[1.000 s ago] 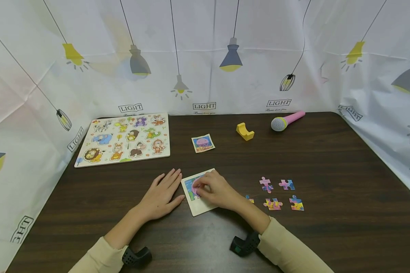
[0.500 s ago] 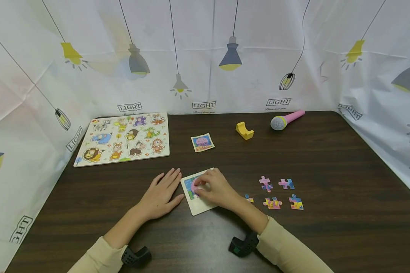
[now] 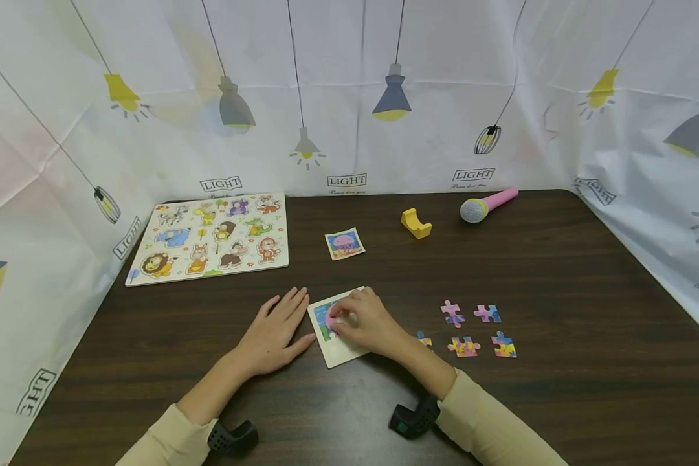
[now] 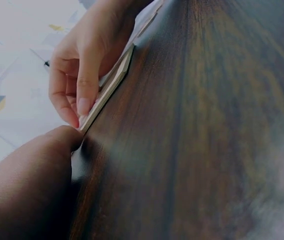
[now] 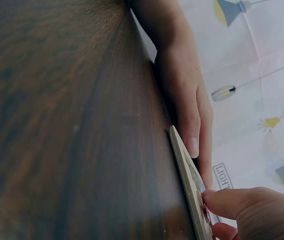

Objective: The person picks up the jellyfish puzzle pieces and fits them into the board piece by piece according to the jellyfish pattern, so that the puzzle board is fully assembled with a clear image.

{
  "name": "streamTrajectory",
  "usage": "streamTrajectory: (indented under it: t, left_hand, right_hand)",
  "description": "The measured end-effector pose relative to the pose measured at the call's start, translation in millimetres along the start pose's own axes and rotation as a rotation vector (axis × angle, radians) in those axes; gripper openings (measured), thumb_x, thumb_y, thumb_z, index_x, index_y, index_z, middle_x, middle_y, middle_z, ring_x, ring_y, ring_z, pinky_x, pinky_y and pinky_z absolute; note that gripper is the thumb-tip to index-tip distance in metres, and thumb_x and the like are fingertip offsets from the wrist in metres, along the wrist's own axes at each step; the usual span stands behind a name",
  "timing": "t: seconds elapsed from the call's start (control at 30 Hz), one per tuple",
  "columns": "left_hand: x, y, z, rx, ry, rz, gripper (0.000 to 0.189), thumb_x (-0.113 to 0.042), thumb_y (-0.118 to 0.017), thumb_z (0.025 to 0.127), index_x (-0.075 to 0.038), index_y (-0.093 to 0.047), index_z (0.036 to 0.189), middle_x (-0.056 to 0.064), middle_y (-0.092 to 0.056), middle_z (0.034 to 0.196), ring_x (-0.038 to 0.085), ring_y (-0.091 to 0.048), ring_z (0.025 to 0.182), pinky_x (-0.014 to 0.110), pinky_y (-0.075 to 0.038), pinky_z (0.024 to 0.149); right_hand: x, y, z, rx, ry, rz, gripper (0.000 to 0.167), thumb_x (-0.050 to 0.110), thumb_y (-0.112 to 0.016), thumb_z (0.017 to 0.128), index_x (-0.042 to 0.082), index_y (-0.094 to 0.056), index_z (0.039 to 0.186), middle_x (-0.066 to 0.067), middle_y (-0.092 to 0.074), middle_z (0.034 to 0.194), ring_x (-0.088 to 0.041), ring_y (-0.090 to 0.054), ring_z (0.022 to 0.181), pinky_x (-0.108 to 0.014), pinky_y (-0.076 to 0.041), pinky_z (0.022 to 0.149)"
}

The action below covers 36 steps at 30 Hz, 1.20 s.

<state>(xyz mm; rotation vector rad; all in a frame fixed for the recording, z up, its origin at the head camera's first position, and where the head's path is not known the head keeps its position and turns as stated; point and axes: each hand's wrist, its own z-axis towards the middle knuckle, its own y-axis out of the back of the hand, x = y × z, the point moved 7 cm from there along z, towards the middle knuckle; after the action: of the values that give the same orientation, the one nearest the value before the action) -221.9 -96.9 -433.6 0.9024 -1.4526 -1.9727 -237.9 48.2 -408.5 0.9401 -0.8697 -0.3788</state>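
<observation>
A pale puzzle board (image 3: pixel 339 355) lies on the dark table, with blue and green picture parts showing at its left. My right hand (image 3: pixel 373 325) bends over it, thumb and fingers pinching a pink puzzle piece (image 3: pixel 329 316) that they partly cover. Flat on the table, my left hand (image 3: pixel 272 342) has its fingers stretched, the thumb tip right at the board's left edge. From the right wrist view, the right thumb (image 5: pixel 227 201) presses close over the board's face. Loose jigsaw pieces (image 3: pixel 465 347) lie to the right, one partly behind the right forearm.
An animal picture board (image 3: pixel 244 262) stands at the back left. Behind the puzzle board lies a small picture card (image 3: pixel 345 244) of a pink octopus-like figure. A yellow curved block (image 3: pixel 416 224) and a pink toy microphone (image 3: pixel 489 206) are toward the back edge.
The right fingertips have shifted slightly to the right over the board, baring more of the pink piece. The left hand and the loose pieces stay in place.
</observation>
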Motion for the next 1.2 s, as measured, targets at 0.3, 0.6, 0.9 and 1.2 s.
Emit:
streamTrajectory:
  t: [0.3, 0.6, 0.9, 1.2]
  left_hand:
    - [-0.9, -1.9, 1.7, 0.003, 0.008, 0.009, 0.078, -0.057, -0.038, 0.091, -0.001, -0.027, 0.143, 0.013, -0.023, 0.149, 0.026, -0.017, 0.137, 0.049, -0.016, 0.106]
    - [-1.2, -2.8, 2.7, 0.049, 0.051, 0.020, 0.098, -0.075, -0.034, 0.080, -0.003, -0.024, 0.144, 0.010, -0.019, 0.151, 0.023, -0.014, 0.138, 0.047, -0.015, 0.107]
    - [-0.6, -4.5, 2.2, 0.041, 0.069, 0.011, 0.109, -0.084, -0.036, 0.070, -0.004, -0.026, 0.144, 0.008, -0.022, 0.150, 0.022, -0.016, 0.138, 0.046, -0.015, 0.107]
    - [-3.0, -2.4, 0.9, 0.013, 0.048, 0.032, 0.119, -0.088, -0.041, 0.061, -0.002, -0.029, 0.143, 0.010, -0.023, 0.149, 0.025, -0.017, 0.137, 0.048, -0.016, 0.106]
  right_hand:
    - [3.4, 9.0, -2.0, 0.056, -0.002, -0.028, 0.011, 0.019, -0.070, 0.081, 0.016, -0.068, 0.091, 0.002, -0.061, 0.088, -0.018, -0.045, 0.087, -0.036, -0.035, 0.075]
    - [-9.2, 35.4, -11.8, -0.002, -0.006, -0.032, 0.016, 0.018, -0.070, 0.081, 0.010, -0.069, 0.095, -0.003, -0.060, 0.091, -0.019, -0.044, 0.085, -0.035, -0.037, 0.074]
    - [-45.1, 69.5, -42.8, -0.058, -0.113, -0.020, 0.019, 0.015, -0.071, 0.081, 0.009, -0.068, 0.099, -0.003, -0.060, 0.095, -0.020, -0.046, 0.090, -0.038, -0.041, 0.077]
    - [-71.3, 97.4, -69.9, -0.107, -0.179, -0.082, 0.023, 0.014, -0.070, 0.082, 0.007, -0.066, 0.103, -0.008, -0.060, 0.101, -0.026, -0.046, 0.094, -0.041, -0.042, 0.073]
